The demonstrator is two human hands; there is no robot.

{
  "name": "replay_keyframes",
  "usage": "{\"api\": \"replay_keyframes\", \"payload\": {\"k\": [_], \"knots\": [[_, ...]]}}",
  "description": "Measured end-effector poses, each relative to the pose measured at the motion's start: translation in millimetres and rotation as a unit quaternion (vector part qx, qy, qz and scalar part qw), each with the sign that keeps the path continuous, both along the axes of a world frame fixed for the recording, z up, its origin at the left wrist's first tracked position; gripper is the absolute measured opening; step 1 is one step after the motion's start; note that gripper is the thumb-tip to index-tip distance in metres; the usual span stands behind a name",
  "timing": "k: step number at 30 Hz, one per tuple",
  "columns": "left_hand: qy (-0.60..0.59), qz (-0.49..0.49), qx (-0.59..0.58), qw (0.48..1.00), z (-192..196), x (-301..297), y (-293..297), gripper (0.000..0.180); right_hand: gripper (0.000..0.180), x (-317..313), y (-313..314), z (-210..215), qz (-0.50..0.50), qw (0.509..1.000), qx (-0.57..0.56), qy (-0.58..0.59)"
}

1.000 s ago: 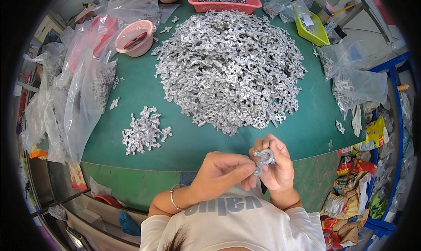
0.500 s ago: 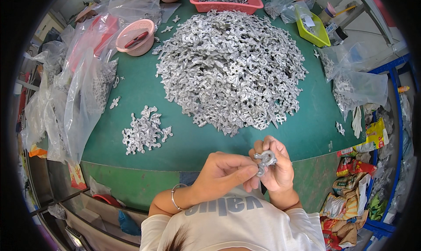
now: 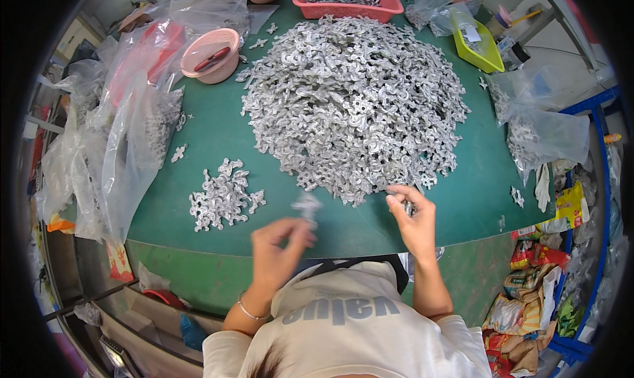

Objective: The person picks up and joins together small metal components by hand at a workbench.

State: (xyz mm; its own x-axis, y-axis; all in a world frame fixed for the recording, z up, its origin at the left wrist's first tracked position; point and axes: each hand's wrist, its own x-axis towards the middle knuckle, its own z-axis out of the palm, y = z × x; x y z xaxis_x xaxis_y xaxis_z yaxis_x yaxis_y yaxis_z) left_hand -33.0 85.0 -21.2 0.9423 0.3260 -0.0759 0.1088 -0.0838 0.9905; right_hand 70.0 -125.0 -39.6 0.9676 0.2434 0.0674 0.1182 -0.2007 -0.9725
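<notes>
My left hand (image 3: 281,246) is over the table's near edge, left of centre, thumb and fingers drawn together. At its fingertips a silvery metal casting (image 3: 307,206) shows, smeared by motion. My right hand (image 3: 414,223) is at the near edge of a large heap of metal castings (image 3: 353,107), fingers curled. A bit of grey metal (image 3: 409,208) shows between its thumb and fingers, mostly hidden. To the left lies a small pile of castings (image 3: 221,196), apart from the heap.
The green table (image 3: 218,127) carries a pink basket (image 3: 210,58) with a red-handled tool, a pink tray of metal parts (image 3: 350,9) and a yellow-green tray (image 3: 475,48). Clear plastic bags (image 3: 125,134) line its left side; another filled bag (image 3: 528,124) is at the right.
My hands were together, with a casting between them; now they are apart. The left has moved left with a casting, and the right has gone forward to the heap's near edge.
</notes>
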Motion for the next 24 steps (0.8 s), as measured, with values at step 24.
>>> {"api": "replay_keyframes", "payload": {"k": [24], "knots": [[-0.143, -0.012, 0.160, 0.977, 16.3, 27.3, -17.4, 0.038, 0.019, -14.8, 7.1, 23.2, 0.038, 0.929, 0.240, 0.278]]}}
